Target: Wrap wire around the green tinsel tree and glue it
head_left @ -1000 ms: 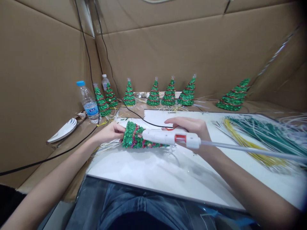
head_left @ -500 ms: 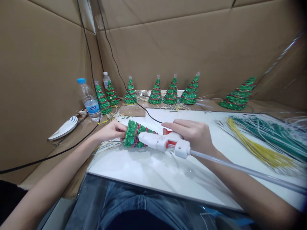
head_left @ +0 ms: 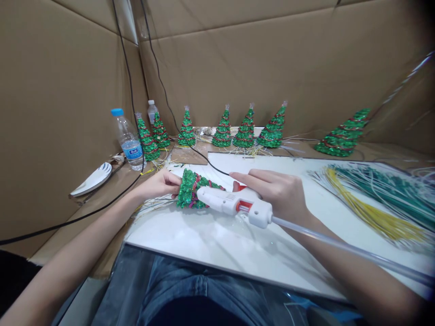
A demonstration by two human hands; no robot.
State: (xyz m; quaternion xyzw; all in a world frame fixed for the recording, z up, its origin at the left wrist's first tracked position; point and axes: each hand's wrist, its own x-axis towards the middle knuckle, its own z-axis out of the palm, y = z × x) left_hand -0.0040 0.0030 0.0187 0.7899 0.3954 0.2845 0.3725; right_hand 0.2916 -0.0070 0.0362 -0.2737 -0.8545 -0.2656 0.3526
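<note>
A small green tinsel tree (head_left: 186, 190) with red and purple trim lies on its side above the white board (head_left: 190, 231), its wide base toward the left. My left hand (head_left: 162, 184) is closed on that base, some fingertips hidden behind it. In my right hand (head_left: 280, 190) is a white glue gun (head_left: 251, 207) with red parts and a long clear glue stick running out to the right. The gun's front end overlaps the tree's side; whether its nozzle touches the tree is hidden.
Several finished-looking trees (head_left: 222, 131) stand along the back. Bottles (head_left: 132, 147) and a white plate (head_left: 93, 179) are at left. Yellow strands (head_left: 377, 208) and green strands (head_left: 390, 188) lie at right. A black cable (head_left: 84, 213) crosses the left side.
The view has shifted slightly, so the background sits a little differently. Both hands, the held tree and the glue gun keep nearly the same positions relative to each other.
</note>
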